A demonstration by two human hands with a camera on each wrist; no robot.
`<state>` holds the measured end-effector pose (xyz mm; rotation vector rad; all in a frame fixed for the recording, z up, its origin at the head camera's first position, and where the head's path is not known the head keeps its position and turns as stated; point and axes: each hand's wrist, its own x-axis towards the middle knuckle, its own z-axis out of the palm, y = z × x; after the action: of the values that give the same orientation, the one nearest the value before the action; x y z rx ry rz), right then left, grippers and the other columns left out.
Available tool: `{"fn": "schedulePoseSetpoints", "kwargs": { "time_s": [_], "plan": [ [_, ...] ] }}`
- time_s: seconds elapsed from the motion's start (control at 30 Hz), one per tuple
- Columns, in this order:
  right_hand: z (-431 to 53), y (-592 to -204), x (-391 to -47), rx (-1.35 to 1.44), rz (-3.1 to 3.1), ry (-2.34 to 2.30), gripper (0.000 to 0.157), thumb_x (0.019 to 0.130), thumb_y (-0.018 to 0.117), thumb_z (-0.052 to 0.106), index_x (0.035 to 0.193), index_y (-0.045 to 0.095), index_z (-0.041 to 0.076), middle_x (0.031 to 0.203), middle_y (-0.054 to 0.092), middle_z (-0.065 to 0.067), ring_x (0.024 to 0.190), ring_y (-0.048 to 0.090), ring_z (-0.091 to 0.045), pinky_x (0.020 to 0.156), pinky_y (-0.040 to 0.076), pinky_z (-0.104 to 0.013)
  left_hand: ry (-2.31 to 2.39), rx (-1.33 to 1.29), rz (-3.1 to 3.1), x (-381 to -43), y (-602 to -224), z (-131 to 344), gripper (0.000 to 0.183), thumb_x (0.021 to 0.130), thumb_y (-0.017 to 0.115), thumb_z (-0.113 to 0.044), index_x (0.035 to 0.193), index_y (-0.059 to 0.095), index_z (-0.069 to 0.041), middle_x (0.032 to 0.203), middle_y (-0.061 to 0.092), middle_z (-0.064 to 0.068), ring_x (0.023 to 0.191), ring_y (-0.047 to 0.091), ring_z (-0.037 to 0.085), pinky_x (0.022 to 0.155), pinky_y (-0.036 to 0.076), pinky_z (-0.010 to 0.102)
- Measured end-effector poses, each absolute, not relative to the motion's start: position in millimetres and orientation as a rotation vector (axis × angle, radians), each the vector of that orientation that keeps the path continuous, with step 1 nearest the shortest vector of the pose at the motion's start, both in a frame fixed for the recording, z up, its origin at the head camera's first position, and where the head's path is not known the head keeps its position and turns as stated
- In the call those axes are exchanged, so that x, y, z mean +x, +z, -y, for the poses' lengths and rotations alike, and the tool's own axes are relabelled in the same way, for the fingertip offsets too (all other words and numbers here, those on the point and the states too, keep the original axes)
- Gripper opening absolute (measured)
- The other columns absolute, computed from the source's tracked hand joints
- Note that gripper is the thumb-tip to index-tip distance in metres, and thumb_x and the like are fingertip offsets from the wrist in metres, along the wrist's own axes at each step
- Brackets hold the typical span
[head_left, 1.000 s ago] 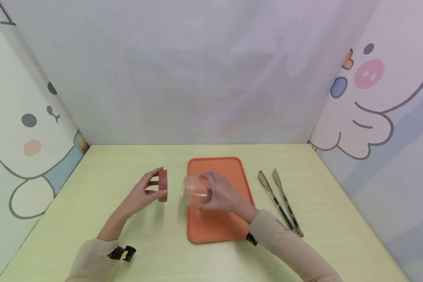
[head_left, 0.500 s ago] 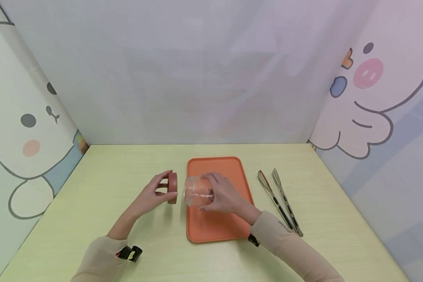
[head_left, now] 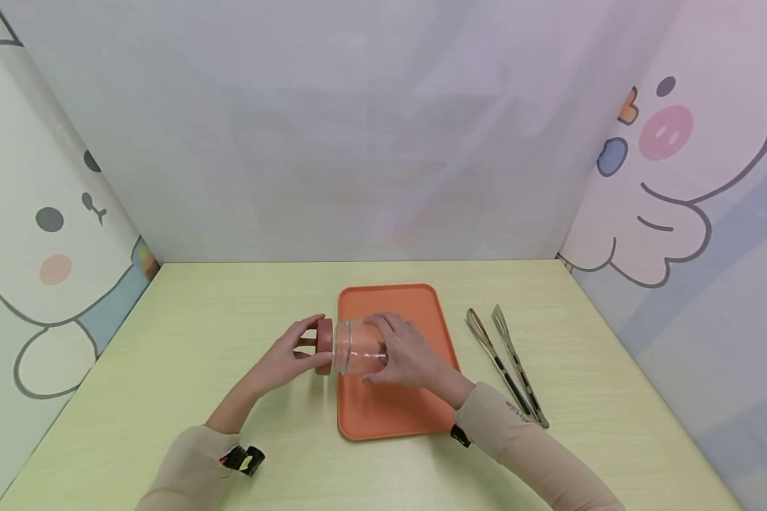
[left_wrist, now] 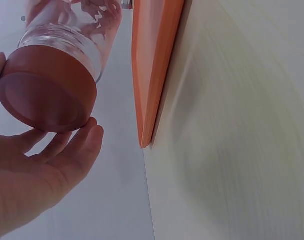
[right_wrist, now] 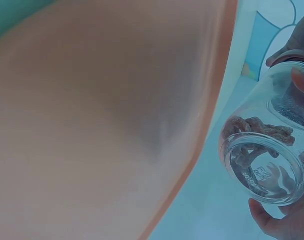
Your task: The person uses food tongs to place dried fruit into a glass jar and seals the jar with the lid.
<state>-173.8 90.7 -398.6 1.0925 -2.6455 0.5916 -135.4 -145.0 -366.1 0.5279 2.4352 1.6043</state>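
My left hand (head_left: pixel 287 358) grips a reddish-brown round lid (head_left: pixel 324 346) by its rim, fingers and thumb on opposite sides. A clear glass jar (head_left: pixel 360 349) lies sideways in the air above the tray, held round its body by my right hand (head_left: pixel 405 355). The lid stands upright at the jar's mouth; whether it touches the glass, I cannot tell. In the right wrist view, brown wrinkled pieces (right_wrist: pixel 259 130) lie inside the jar near its base. The left wrist view shows the lid's flat outer face (left_wrist: pixel 40 102) with my fingertips along its edge.
Below the jar, an orange rectangular tray (head_left: pixel 390 419) rests on the pale wooden table (head_left: pixel 230 298). Two long metal utensils with dark handles, a looped one (head_left: pixel 482 332) and a slotted one (head_left: pixel 503 330), lie to its right. A pale cloth wall (head_left: pixel 358 177) stands behind.
My left hand has carried the lid rightward up to the jar's mouth, closing the gap between them. The jar and my right hand have barely moved.
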Motion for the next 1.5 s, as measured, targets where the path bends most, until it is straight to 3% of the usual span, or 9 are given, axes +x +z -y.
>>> {"fn": "schedulePoseSetpoints", "kwargs": {
  "time_s": [0.37,0.7,1.2,1.5],
  "plan": [
    [-90,-396,-172,1.096,2.641,0.565,0.084,0.058,0.074,0.051,0.124,0.040,0.013,0.119,0.043,-0.001,0.101,0.042,-0.016,0.080,0.037,-0.037,1.596,0.534,-2.415,-138,-371,140,0.065,0.083,0.062,-0.015,0.135,0.026,0.001,0.128,0.035,0.019,0.105,0.046,0.034,0.079,0.045,0.035],
    [-91,-394,-171,1.100,2.645,0.511,0.085,0.058,0.071,0.055,0.125,0.039,0.014,0.119,0.042,-0.001,0.102,0.043,-0.016,0.081,0.037,-0.037,1.584,0.531,-2.429,-153,-398,142,0.071,0.082,0.063,-0.031,0.136,0.026,-0.007,0.128,0.037,0.014,0.105,0.047,0.028,0.078,0.045,0.034],
    [-95,-388,-171,1.136,2.659,0.504,0.082,0.060,0.069,0.057,0.124,0.041,0.014,0.118,0.044,0.001,0.101,0.044,-0.015,0.079,0.038,-0.036,1.629,0.574,-2.324,-140,-375,136,0.068,0.082,0.064,-0.014,0.136,0.025,-0.002,0.132,0.031,0.019,0.110,0.043,0.036,0.082,0.044,0.037],
    [-97,-388,-171,1.151,2.647,0.532,0.082,0.060,0.070,0.056,0.123,0.042,0.012,0.117,0.045,0.000,0.100,0.046,-0.016,0.079,0.039,-0.037,1.517,0.645,-2.367,-148,-392,142,0.075,0.080,0.067,-0.021,0.139,0.021,-0.017,0.131,0.034,0.021,0.082,0.059,0.023,0.063,0.049,0.036]
  ]
}}
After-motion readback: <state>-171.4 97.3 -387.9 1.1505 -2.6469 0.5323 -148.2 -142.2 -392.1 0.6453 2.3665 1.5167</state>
